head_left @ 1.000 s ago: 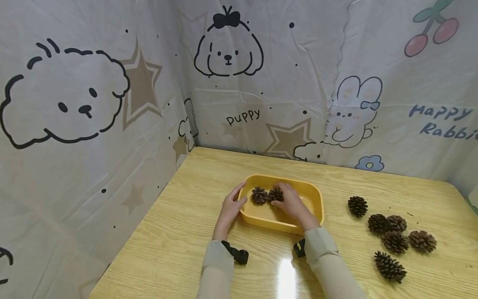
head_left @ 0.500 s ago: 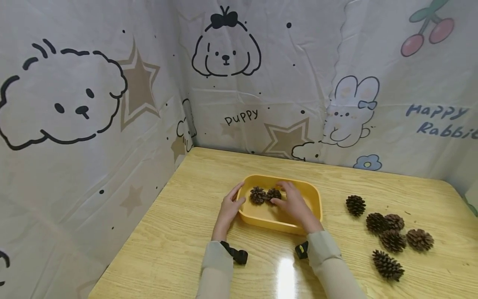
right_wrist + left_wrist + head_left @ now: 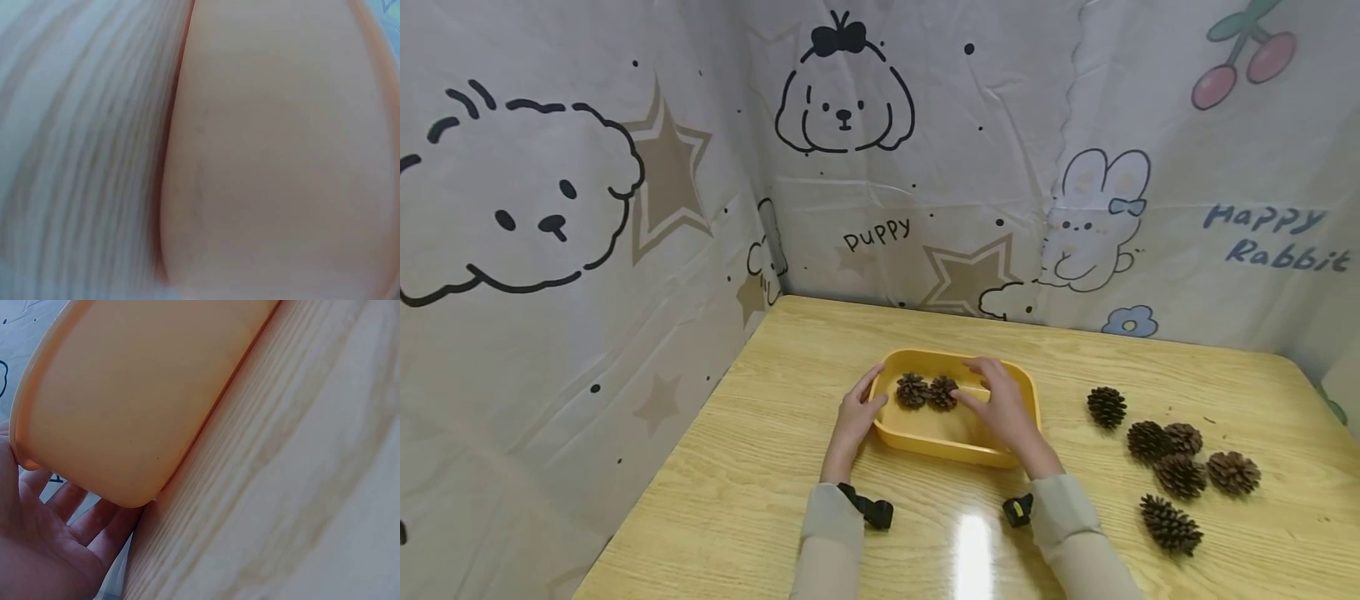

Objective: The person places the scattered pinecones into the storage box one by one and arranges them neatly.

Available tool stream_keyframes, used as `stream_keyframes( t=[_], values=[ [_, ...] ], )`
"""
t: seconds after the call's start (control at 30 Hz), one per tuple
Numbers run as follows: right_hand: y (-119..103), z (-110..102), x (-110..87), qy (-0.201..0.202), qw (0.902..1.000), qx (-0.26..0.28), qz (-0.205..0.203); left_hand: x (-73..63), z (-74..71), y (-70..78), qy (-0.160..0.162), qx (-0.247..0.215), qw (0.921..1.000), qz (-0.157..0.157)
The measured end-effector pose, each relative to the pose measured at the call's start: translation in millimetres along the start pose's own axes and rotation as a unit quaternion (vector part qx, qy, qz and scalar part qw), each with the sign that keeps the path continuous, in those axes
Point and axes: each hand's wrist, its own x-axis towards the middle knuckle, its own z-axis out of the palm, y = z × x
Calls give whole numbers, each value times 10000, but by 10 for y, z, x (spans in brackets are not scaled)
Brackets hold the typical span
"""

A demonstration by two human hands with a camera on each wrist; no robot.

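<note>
A yellow plastic tray [image 3: 936, 448] stands on the table with two brown pine cones side by side in it, a left pine cone [image 3: 912, 390] and a right pine cone [image 3: 942, 392]. My left hand [image 3: 854, 419] grips the tray's left end, thumb over the rim and fingers along the outside; the left wrist view shows those fingers [image 3: 115, 531] against the end wall. Over the tray's right half, my right hand [image 3: 1009, 413] is spread, its thumb tip close by the right pine cone and nothing in its grasp. The right wrist view shows only the tray's outer wall [image 3: 281, 150] and the table.
Several more pine cones lie right of the tray: one apart at the back [image 3: 1107, 407], a cluster including a pine cone [image 3: 1181, 476], and a longer pine cone [image 3: 1171, 525] nearer the front. Printed cloth [image 3: 880, 192] hangs behind the wooden table [image 3: 760, 467] and on its left.
My right hand has let go of the right pine cone and drawn back to the right, its fingers spreading. My left hand stays on the tray. The head view has shifted slightly.
</note>
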Motion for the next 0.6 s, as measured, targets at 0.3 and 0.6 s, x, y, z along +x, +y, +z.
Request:
stream_keyframes(
  t=[0.3,0.6],
  values=[
    [32,-143,-134,599,9975,159,-344,15,-27,12,-206,-67,9998,-46],
    [128,-289,-297,1126,9922,-73,-526,-2,1,-1,-5,-36,10000,-31]
  ],
)
